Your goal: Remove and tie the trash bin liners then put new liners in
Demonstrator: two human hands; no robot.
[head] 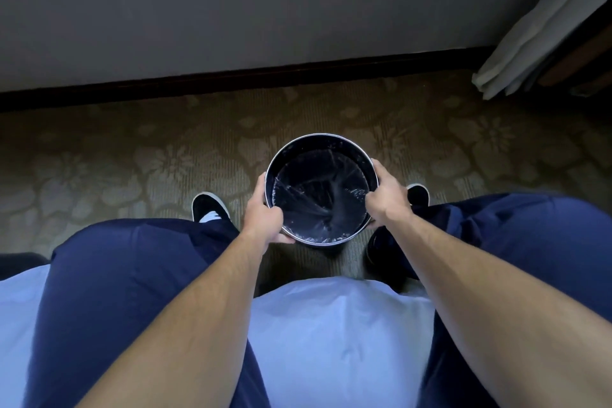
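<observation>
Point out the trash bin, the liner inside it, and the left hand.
trash bin (pixel 299 141), head view, far rim
liner (pixel 318 195), head view, clear plastic inside the bin
left hand (pixel 265 209), head view, back of hand

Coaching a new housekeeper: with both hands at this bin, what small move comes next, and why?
Probably pull the liner edge off the bin rim. The left hand grips the near-left rim, the right hand pinches clear plastic at the right rim, and the liner sits inside.

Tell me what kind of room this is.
Probably a hotel or guest room: patterned floral carpet, dark baseboard, a pale curtain in the corner, and a small round lined trash bin.
</observation>
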